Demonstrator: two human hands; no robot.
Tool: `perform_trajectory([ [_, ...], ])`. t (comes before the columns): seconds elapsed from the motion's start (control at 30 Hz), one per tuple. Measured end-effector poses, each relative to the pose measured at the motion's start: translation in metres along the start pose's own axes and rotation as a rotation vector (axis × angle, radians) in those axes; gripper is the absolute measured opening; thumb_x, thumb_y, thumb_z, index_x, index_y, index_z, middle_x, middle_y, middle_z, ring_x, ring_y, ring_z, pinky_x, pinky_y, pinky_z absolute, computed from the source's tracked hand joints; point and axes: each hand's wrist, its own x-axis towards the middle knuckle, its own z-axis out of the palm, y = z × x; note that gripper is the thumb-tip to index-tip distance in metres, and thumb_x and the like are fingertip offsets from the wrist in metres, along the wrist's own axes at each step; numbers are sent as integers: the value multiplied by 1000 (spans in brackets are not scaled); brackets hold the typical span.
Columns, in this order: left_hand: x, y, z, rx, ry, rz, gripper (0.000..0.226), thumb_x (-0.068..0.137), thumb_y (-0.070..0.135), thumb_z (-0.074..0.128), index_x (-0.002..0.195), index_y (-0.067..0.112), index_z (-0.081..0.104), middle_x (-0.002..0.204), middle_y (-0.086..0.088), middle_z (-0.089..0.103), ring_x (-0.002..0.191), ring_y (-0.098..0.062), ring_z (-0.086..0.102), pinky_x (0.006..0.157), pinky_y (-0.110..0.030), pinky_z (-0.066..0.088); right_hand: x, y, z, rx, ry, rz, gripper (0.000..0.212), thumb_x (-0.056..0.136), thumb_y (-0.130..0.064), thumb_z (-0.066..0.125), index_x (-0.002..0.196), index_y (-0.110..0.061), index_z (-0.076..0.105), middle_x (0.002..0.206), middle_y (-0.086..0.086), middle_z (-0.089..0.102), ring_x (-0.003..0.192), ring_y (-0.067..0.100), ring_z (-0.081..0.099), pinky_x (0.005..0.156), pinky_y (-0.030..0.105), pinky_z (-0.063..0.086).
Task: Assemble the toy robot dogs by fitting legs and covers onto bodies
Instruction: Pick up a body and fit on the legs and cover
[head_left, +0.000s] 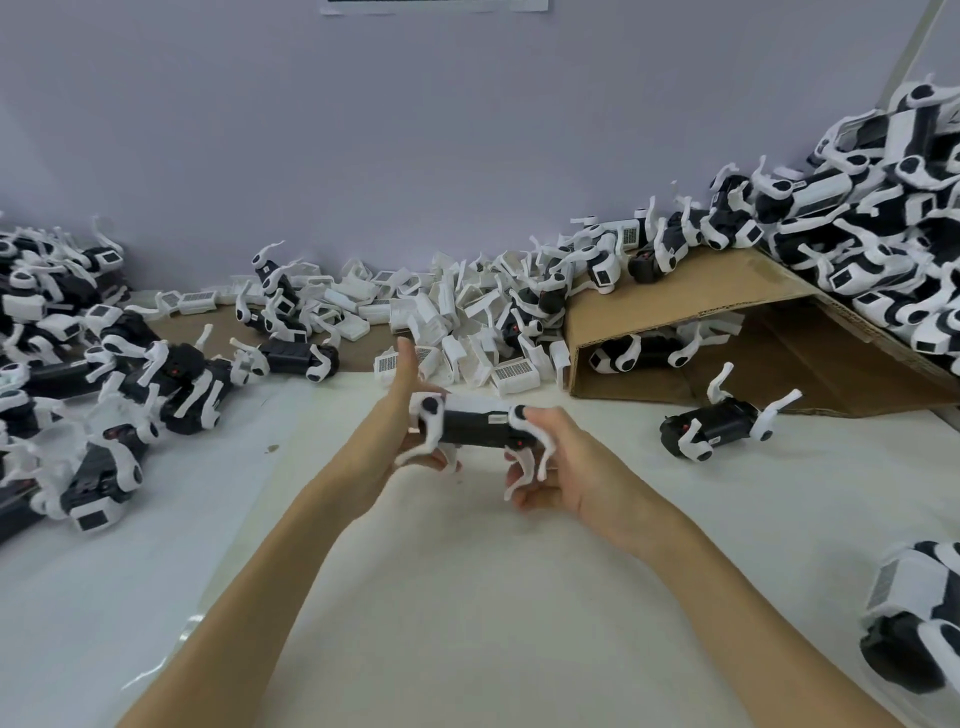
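1. Toy dog body (475, 427) sits at frame centre, held above the white table (441, 597), long axis running left-right. Black body, white legs at both ends.
2. Left hand (410, 415) grasps the left end of the body. Index finger sticks up straight past the body; other fingers curl under it, near the white leg (423, 441) hanging there.
3. Right hand (558, 457) grasps the right end. Thumb presses on top at the white hip joint (519, 414); fingers wrap below, among the two white legs pointing down.
4. Pile of white covers (467, 317) lies just behind the hands, centre of frame, against the lavender wall (415, 130). Some show a grid-patterned face.
5. Left of frame: heap of black-and-white dogs (104, 374) with legs fitted, spread from the left edge toward the centre.
6. Upper right: larger heap of dogs (857, 208) stacked on a tilted cardboard sheet (701, 296). Sheet forms a ramp with a gap under it; one dog (639, 353) lies in that gap.
7. One dog (719, 423) lies alone on the table, right of the hands, in front of the cardboard, legs up.
8. Lower right edge: another dog (914, 613) partly cut off by the frame.
9. Both forearms are bare, coming in from the bottom edge.
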Motion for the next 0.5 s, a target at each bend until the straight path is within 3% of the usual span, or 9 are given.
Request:
perform_trajectory([
  [0.1,1,-1,0,-64,-137,31,87,96,75,55,116,-9,69,96,-27,68,76,-29,71,69,-33,62,1,-2,-4,112,8,149,57,98,-58,49,93,-4,68,84,19,67,67,27,65,64,33,55],
  [0.23,4,-4,4,-80,-63,91,60,94,52,69,118,-3,69,95,-21,70,80,-29,70,70,-34,62,2,0,-10,77,14,98,55,93,-59,56,98,-7,70,89,18,71,72,27,69,58,29,52],
  [0.37,5,-7,-3,25,-24,235,37,87,46,73,116,24,75,112,-8,78,101,-30,76,92,-36,59,1,-4,-14,-42,48,-85,69,80,-63,70,125,-11,65,108,16,77,94,28,72,74,35,54],
  [0.43,5,-11,-3,69,-34,253,41,85,54,75,121,35,74,121,0,76,111,-29,74,102,-42,56,-1,-4,-17,-105,60,-187,73,75,-61,79,130,-17,60,109,12,78,101,25,72,82,36,58],
  [0.5,5,-16,1,123,-5,254,49,82,70,73,123,43,73,119,9,74,109,-20,70,103,-41,53,-2,-1,-19,-182,31,-249,67,79,-53,82,135,-26,55,117,5,76,111,20,71,94,38,58],
])
